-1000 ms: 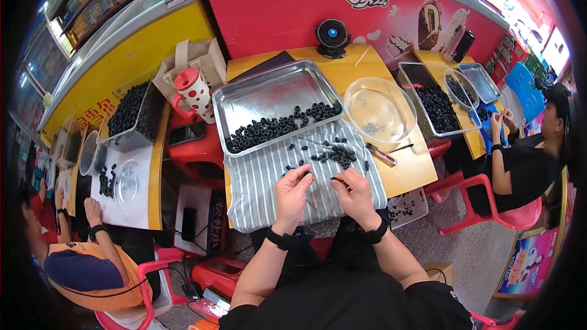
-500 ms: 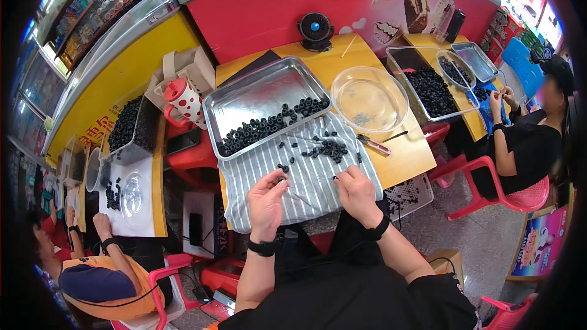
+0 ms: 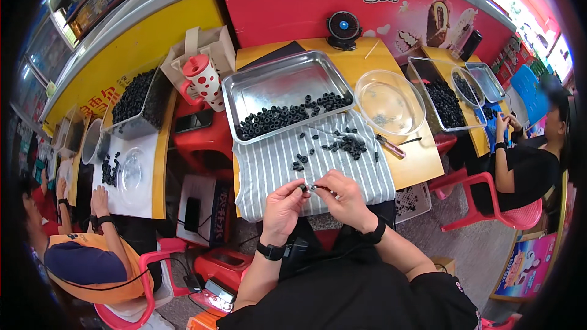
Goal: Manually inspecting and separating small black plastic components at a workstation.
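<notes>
My left hand (image 3: pixel 284 211) is closed, pinching a small black ring-shaped part (image 3: pixel 302 187) between thumb and fingertips. Close beside it, my right hand (image 3: pixel 347 200) is closed too, fingertips almost meeting the left ones; a tiny shiny bit shows there, too small to name. Both hands are over the near edge of a grey-and-white striped cloth (image 3: pixel 263 174). Farther up the cloth lie small loose black pieces (image 3: pixel 350 146), with a few more (image 3: pixel 299 162) just beyond my hands. Behind them, a metal tray (image 3: pixel 284 79) holds many black ring-shaped parts (image 3: pixel 275 122) along its near side.
To the right are a round clear plastic dish (image 3: pixel 391 88), a pink-handled cutter (image 3: pixel 390 146) and a bin of black parts (image 3: pixel 445 104). A fan (image 3: pixel 343 29) stands behind. Left are a spotted cup (image 3: pixel 205 85) and a phone (image 3: pixel 194 121). People sit on both sides.
My hands, apart before, have come together at the cloth's near edge, fingertips nearly touching. The whole view has shifted, so the table appears farther right.
</notes>
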Available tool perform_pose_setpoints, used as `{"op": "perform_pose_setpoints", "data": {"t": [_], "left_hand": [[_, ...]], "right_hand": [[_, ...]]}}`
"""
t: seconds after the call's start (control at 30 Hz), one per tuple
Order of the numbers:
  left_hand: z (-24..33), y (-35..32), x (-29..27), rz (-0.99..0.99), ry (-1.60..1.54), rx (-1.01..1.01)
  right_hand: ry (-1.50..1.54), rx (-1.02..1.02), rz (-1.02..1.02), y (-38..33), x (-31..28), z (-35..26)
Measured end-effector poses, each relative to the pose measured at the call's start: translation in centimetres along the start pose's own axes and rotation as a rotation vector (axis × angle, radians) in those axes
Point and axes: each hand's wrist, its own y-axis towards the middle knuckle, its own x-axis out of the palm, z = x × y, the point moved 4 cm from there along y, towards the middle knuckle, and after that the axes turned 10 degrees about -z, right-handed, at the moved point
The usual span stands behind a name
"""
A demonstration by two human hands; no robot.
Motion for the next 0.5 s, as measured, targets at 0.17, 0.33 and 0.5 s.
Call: {"op": "perform_pose_setpoints", "data": {"t": [0.17,0.33,0.5], "left_hand": [[-0.2,-0.3,0.3,-0.034,-0.023,-0.027],[-0.5,-0.5,0.1,-0.031,-0.002,-0.026],[-0.9,-0.9,-0.7,-0.011,0.001,-0.016]], "right_hand": [[-0.005,-0.011,-0.005,0.1,1.1,-0.2],[-0.169,-0.056,-0.03,0.0,1.4,-0.8],[-0.171,-0.03,-0.03,-0.2,1.2,-0.5]]}}
